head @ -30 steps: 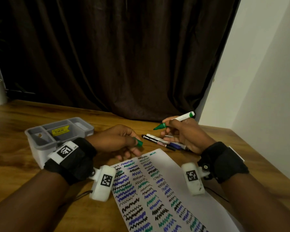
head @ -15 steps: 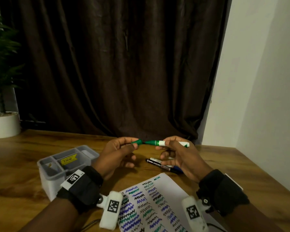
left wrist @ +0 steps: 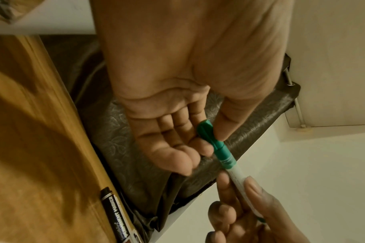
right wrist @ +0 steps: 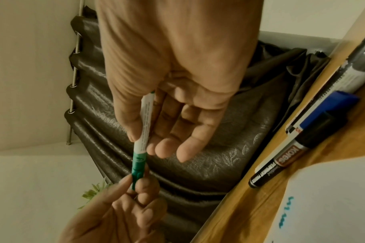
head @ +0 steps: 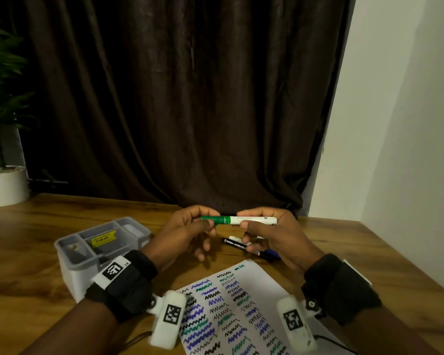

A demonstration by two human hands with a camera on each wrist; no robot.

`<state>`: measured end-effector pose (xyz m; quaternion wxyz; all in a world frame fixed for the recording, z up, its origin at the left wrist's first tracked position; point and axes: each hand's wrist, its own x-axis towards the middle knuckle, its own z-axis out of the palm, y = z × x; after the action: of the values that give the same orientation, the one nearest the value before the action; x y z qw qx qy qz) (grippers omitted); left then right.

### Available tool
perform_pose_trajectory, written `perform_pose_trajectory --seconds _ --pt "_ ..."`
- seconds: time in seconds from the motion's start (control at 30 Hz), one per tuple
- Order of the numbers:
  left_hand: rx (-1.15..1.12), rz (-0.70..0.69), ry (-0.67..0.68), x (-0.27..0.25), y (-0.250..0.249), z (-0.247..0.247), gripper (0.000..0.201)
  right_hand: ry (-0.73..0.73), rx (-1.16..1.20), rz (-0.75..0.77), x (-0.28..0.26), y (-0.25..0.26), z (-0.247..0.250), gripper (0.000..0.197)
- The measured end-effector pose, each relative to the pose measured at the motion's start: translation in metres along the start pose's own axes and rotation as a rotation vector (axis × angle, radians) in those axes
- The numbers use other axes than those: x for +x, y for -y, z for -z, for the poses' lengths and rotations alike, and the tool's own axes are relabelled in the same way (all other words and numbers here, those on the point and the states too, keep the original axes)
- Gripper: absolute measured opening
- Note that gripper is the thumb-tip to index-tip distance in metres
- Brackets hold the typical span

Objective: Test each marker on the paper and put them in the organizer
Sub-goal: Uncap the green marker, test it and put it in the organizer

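Both hands hold a green marker [head: 241, 220] level above the table's far side. My left hand [head: 190, 226] pinches its green cap [left wrist: 206, 131] between thumb and forefinger, and the cap sits pushed onto the marker's end. My right hand [head: 272, 234] pinches the white barrel [right wrist: 145, 121]. Under the hands lie a black marker [head: 235, 243] and a blue-capped marker [right wrist: 323, 108] on the wood. The white paper [head: 262, 280], covered with several squiggle rows, lies in front of me. A grey organizer [head: 69, 254] stands at the left.
A potted plant in a white pot [head: 5, 185] stands at the table's far left corner. A dark curtain [head: 190, 98] hangs behind the table, and a white wall [head: 400, 124] closes the right side. The wooden table [head: 23, 226] has bare surface left of the organizer.
The hands came together and rose: the cap in my left hand met the marker tip held by my right hand and now sits on it. The head view tilted upward.
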<state>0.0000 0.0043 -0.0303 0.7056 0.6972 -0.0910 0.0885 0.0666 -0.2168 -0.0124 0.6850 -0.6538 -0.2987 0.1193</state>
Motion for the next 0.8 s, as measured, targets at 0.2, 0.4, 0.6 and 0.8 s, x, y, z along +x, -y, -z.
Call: perform_pose_trajectory --seconds 0.2,0.4,0.6,0.8 --pt "0.091 -0.057 0.041 -0.006 -0.002 -0.009 0.03 0.055 -0.168 0.106 -0.005 0.0 -0.012 0.018" --pt "0.123 -0.096 0.008 -0.005 0.002 -0.007 0.015 0.056 -0.23 0.149 -0.006 -0.001 -0.016 0.018" --pt "0.204 -0.095 -0.022 -0.003 0.004 -0.004 0.019 0.035 -0.234 0.138 -0.004 -0.007 -0.017 0.016" --pt "0.504 -0.199 -0.055 -0.002 -0.004 -0.008 0.012 0.026 -0.445 0.165 -0.004 -0.004 -0.013 0.012"
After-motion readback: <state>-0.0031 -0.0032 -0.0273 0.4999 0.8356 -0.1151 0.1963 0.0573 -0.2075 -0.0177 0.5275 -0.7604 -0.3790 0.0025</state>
